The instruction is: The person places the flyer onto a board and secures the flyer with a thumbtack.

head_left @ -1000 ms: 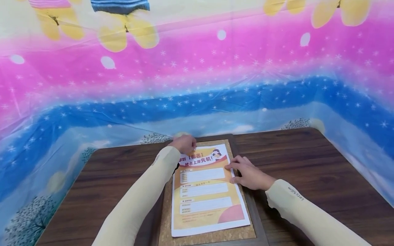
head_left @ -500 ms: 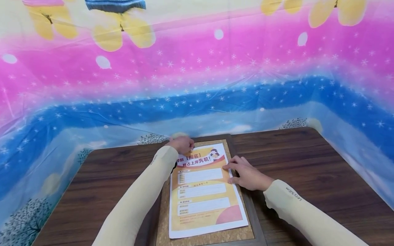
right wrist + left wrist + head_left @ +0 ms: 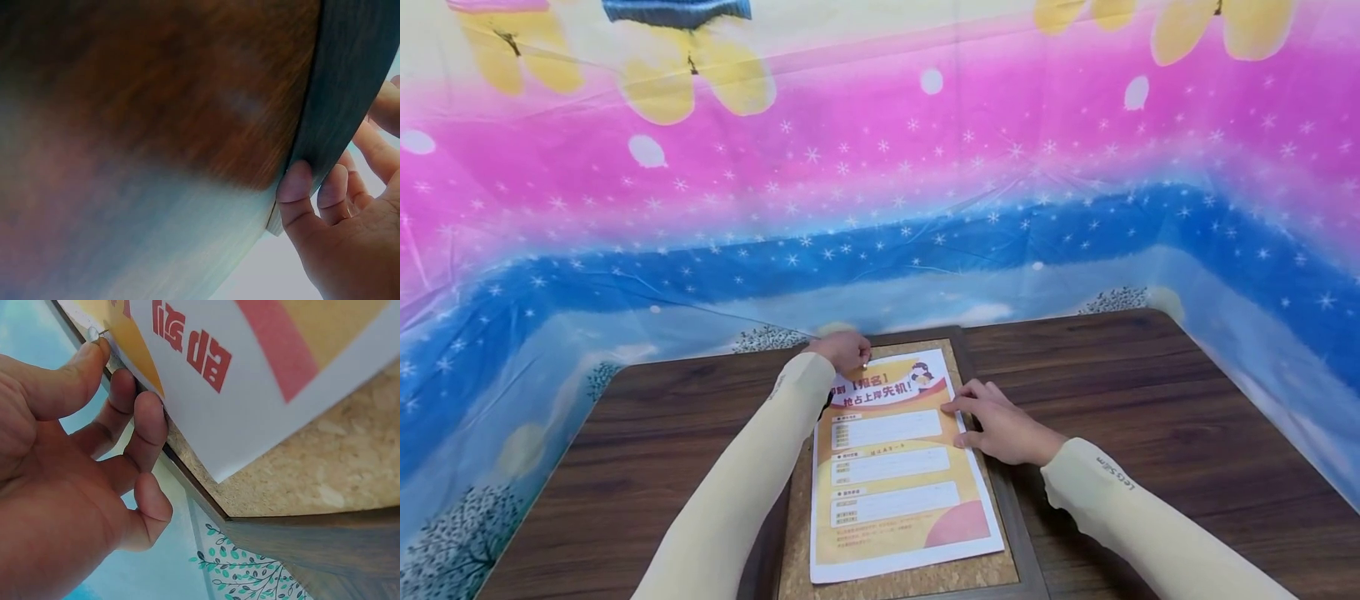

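Observation:
A printed orange-and-white poster (image 3: 891, 467) lies on a cork board (image 3: 925, 577) with a dark wooden frame. At the poster's top edge my left hand (image 3: 844, 350) pinches a clear-headed push pin (image 3: 93, 334) between thumb and index finger. Its thin metal needle shows in the left wrist view, near the paper; whether the tip touches the board I cannot tell. The other left fingers are bent beside the board's edge. My right hand (image 3: 1003, 425) rests at the poster's right edge, fingers spread and touching the paper. In the right wrist view it is beside a dark wooden strip (image 3: 350, 69).
The board lies on a dark brown wooden table (image 3: 1150, 400) with rounded corners. A pink and blue patterned cloth (image 3: 880, 183) hangs behind and around the table. Table surface extends on both sides of the board.
The head view has shifted slightly, so the board and poster appear a little further left. Both hands keep nearly the same places on the poster.

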### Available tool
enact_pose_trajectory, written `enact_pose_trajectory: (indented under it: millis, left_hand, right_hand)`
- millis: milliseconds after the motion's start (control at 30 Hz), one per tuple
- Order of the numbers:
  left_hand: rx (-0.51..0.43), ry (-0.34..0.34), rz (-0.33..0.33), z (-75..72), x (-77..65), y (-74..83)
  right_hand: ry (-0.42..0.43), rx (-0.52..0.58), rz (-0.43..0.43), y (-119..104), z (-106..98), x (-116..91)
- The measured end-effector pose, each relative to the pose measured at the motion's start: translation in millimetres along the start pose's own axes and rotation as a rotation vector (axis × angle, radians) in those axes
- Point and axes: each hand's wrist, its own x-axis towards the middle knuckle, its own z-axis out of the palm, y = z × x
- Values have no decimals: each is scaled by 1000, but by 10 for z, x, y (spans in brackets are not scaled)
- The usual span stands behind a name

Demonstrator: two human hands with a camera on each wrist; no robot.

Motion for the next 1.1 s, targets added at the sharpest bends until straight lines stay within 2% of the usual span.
enact_pose_trajectory:
  millis: [167,533,833,1100]
  left_hand:
    - [-21,14,-22,-3,2,0]
    - [13,41,-11,40,29,-23]
    - [38,45,13,72,72,-40]
    - [91,24,16,70,70,-31]
  right_hand:
    - [-4,-4,9,-5,-4,5]
    - [-6,-3,19,17,4,5]
    - [-8,0,22,18,7,4]
    - [-17,-18,30,14,13,4]
